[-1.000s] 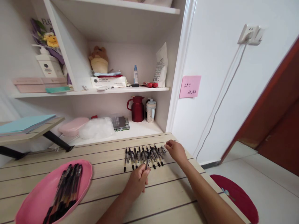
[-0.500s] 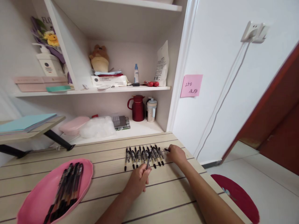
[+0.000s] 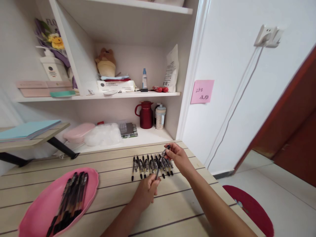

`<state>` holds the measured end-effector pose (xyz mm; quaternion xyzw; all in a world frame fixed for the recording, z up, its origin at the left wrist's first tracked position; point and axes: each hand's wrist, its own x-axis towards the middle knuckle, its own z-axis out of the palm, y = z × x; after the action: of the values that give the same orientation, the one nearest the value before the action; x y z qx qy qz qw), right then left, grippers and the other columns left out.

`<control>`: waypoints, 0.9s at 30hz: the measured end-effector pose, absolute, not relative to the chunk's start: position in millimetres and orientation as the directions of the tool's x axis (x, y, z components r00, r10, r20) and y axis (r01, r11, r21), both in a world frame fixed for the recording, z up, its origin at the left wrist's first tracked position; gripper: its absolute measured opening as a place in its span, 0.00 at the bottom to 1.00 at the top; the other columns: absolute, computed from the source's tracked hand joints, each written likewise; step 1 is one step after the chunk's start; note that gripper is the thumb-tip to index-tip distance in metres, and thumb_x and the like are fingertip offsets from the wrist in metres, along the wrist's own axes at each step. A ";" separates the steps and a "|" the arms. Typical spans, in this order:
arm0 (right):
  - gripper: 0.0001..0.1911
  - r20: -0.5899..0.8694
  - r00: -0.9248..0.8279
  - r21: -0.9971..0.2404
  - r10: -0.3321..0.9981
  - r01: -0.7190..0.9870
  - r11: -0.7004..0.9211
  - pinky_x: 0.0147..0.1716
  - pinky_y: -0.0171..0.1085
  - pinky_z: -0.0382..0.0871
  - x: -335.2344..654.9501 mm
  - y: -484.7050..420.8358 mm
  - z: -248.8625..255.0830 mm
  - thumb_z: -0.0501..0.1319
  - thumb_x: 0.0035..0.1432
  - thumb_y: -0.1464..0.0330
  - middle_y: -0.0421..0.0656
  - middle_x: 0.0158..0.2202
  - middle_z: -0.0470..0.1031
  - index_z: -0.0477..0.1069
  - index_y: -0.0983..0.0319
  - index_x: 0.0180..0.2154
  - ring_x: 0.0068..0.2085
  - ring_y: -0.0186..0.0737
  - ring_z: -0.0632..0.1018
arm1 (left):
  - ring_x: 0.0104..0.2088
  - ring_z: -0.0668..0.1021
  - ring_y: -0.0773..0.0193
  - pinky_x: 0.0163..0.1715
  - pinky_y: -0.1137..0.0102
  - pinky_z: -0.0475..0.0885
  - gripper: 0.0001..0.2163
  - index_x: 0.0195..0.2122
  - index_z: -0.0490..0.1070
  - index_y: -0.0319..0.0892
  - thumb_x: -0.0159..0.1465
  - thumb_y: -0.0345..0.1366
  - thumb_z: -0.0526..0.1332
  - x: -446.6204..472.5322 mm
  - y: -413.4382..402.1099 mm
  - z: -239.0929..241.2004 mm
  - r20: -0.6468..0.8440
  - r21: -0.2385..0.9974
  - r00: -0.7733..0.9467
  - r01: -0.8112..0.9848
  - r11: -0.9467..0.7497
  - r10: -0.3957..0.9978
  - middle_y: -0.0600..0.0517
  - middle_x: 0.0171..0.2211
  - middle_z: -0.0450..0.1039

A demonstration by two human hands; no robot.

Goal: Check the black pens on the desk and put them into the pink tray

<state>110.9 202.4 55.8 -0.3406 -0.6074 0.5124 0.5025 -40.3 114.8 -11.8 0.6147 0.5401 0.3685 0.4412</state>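
At the far left, I am seeing a riser standing on the bench, with blue sheets lying on top. In front of it, a pink tray is resting near the bench's edge, and a bundle of dark pens is lying inside, roughly parallel. Behind, on the low shelf, a pink box and a clear bag are sitting side by side.

Right of the tray, a row of pens is lying on the bench, slim tips pointing towards the shelf; the small parts among them are too crowded to tell apart. The left hand is curling its fingers firmly around the lower end of one pen, keeping it tilted above the near side of the row. A red jug and a pale cup are standing beyond.

The right hand is pinching a clear, black-ended cap between thumb and fingers, just beyond the held pen's upper end; whether the two are touching, I cannot tell. Farther right, a pink note is sticking to the wall.
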 end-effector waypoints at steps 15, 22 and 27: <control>0.06 0.121 -0.445 -0.969 0.887 0.139 0.202 0.15 0.27 0.53 100.8 200.7 35.3 0.58 0.44 0.70 0.33 0.15 0.63 0.67 0.62 0.30 0.16 0.28 0.65 | 0.11 0.61 0.74 0.14 0.77 0.53 0.13 0.35 0.64 0.41 0.59 0.44 0.47 -37.5 112.1 -8.1 -0.006 0.929 0.141 0.368 -0.047 0.990 0.59 0.15 0.63; 0.04 0.138 -0.445 -0.952 0.885 0.185 0.242 0.16 0.28 0.55 100.6 198.1 36.2 0.56 0.44 0.71 0.34 0.14 0.64 0.68 0.61 0.27 0.17 0.29 0.64 | 0.11 0.59 0.73 0.14 0.76 0.54 0.13 0.32 0.65 0.41 0.59 0.43 0.47 -33.3 110.2 -6.7 -0.003 0.934 0.090 0.355 -0.029 0.996 0.60 0.13 0.60; 0.03 0.169 -0.424 -0.929 0.890 0.232 0.287 0.16 0.28 0.54 99.5 193.6 37.5 0.56 0.45 0.71 0.34 0.14 0.64 0.68 0.61 0.26 0.17 0.29 0.64 | 0.11 0.60 0.74 0.13 0.77 0.53 0.12 0.32 0.65 0.41 0.59 0.42 0.46 -32.1 107.9 -3.3 0.007 0.934 0.077 0.355 -0.034 0.997 0.60 0.14 0.60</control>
<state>99.5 193.6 37.5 -0.3927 -0.7140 0.4497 0.3656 -32.1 107.9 -3.3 0.6056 0.5579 0.3877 0.4144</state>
